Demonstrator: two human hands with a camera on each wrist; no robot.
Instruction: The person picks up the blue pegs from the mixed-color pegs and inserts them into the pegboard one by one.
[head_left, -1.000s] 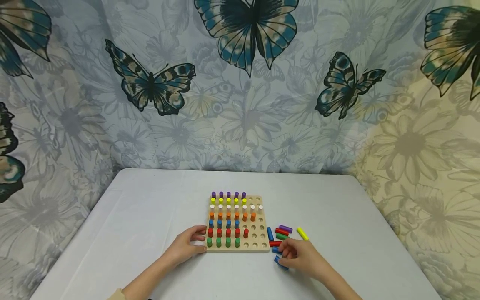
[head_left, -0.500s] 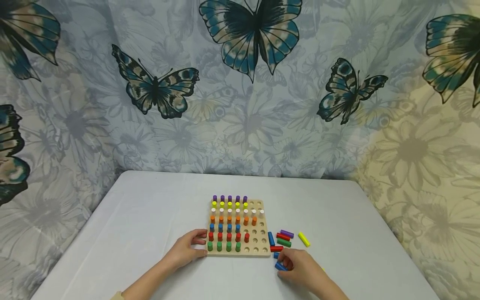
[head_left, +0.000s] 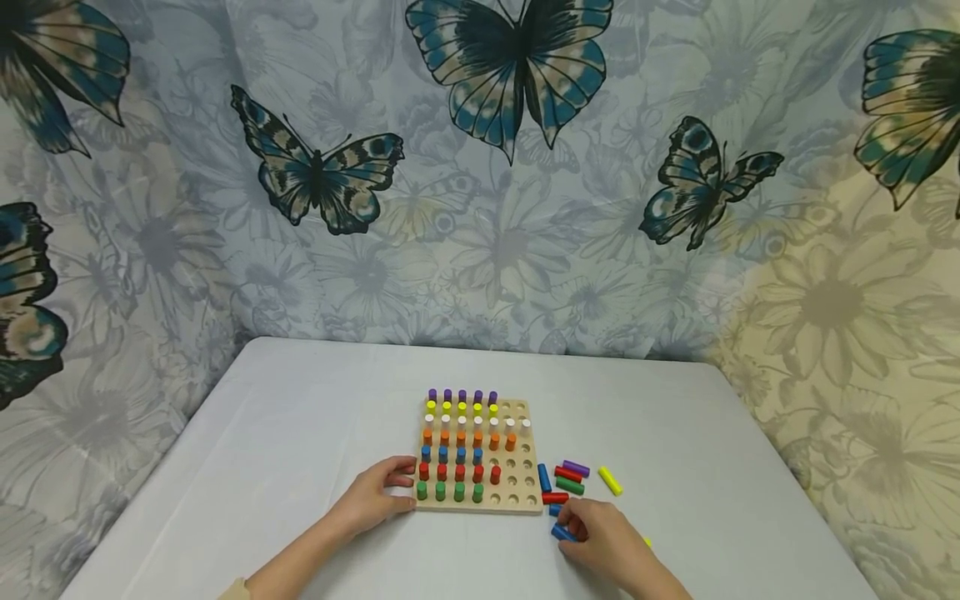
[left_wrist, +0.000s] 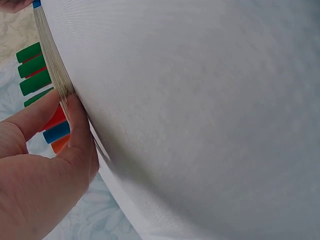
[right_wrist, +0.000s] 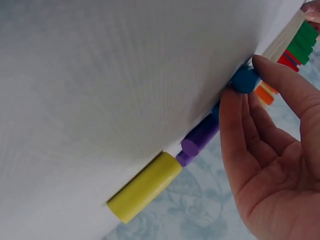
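A wooden pegboard (head_left: 520, 472) stands on the table, with rows of purple, yellow, white, orange, blue, red and green pegs upright in its holes. My left hand (head_left: 369, 500) holds the board's left edge near the front corner; thumb and finger touch that edge in the left wrist view. To the right of the board, my right hand (head_left: 606, 533) pinches a blue peg (head_left: 563, 532) between thumb and fingertips. The peg's round end (right_wrist: 245, 81) shows in the right wrist view, low at the tabletop. Its other end is partly hidden.
Loose pegs lie right of the board: a blue one (head_left: 544, 478), a red one (head_left: 555, 498), a green one (head_left: 570, 486), a purple one (head_left: 576, 468) and a yellow one (head_left: 611, 481). Another yellow peg (right_wrist: 145, 187) lies behind the right hand. A patterned cloth hangs beyond the white table (head_left: 322, 392).
My right hand has lowered slightly onto the blue peg and its fingertips have closed around it. My left hand stays at the board's edge. The head view has shifted a little.
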